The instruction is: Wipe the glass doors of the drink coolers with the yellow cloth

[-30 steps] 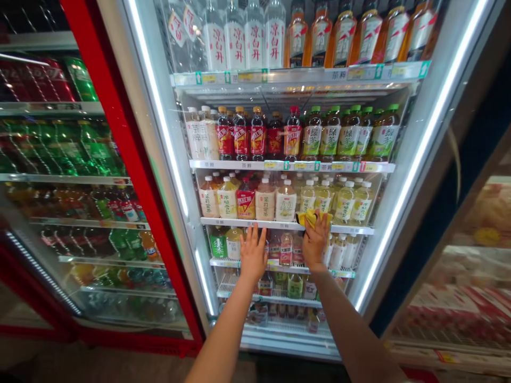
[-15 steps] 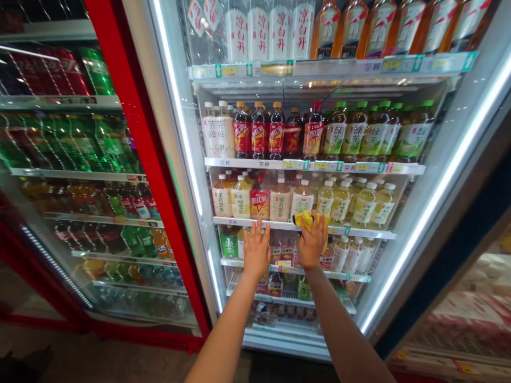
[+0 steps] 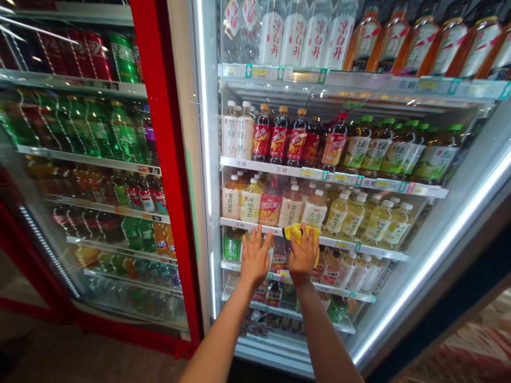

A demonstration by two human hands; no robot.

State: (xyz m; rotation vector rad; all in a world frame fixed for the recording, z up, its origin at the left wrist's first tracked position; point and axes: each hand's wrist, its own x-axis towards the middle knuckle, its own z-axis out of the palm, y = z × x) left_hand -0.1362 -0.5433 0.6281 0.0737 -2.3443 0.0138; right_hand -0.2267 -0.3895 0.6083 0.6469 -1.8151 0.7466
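My left hand (image 3: 255,259) has its fingers spread and holds nothing. Its fingertips reach up to the price strip (image 3: 247,227) of a middle shelf, under the red-labelled bottle (image 3: 270,206). Beside it on the right, my right hand (image 3: 303,258) presses a yellow cloth (image 3: 296,232) with a dark edge against the front of the same strip or the surface before it; I cannot tell which. Just above the cloth stands a bottle with a pale label (image 3: 314,213). Part of the cloth is hidden behind the fingers.
Drink bottles fill the shelves of this lit cooler, with dark red tea bottles (image 3: 279,135) above my hands. A bright light strip (image 3: 393,308) runs down the right side. At left stands another cooler with a red frame (image 3: 159,133), holding cans and green bottles (image 3: 99,130).
The view has turned and tilted. Against the shelf, my right hand and the cloth have slid a little to the left, nearer my left hand. The left hand stays spread.
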